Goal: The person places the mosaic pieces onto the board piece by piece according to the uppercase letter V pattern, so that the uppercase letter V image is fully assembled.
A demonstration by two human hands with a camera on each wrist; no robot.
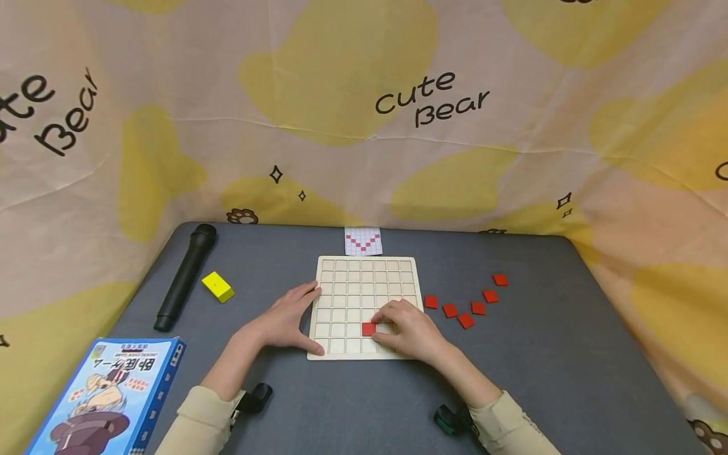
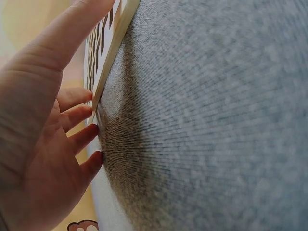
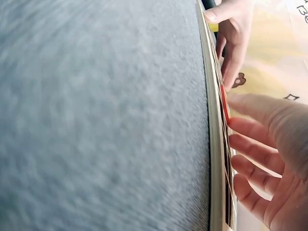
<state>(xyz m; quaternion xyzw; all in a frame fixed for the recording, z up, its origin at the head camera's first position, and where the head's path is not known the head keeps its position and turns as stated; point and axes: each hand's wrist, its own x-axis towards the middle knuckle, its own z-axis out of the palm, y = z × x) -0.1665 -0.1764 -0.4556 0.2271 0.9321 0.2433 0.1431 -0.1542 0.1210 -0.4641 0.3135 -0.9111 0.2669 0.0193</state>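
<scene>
A cream board (image 1: 364, 356) with a grid of square cells lies on the table. My right hand (image 1: 411, 330) is over its lower right part, thumb and index finger pinching a red square tile (image 1: 368, 329) at a cell in the lower rows. In the right wrist view the red tile (image 3: 224, 104) shows edge-on between those two fingertips. My left hand (image 1: 284, 318) steadies the board's left side, its thumb on the lower left corner and its fingers spread along the edge. Several loose red tiles (image 1: 450, 310) lie right of the board.
Behind the board is a small card (image 1: 363, 241) with a pink V-shaped pattern on a grid. To the left are a black microphone (image 1: 186, 278), a yellow block (image 1: 218, 287) and a blue illustrated box (image 1: 108, 398). A patterned cloth (image 1: 341, 158) hangs behind the grey table (image 1: 352, 411).
</scene>
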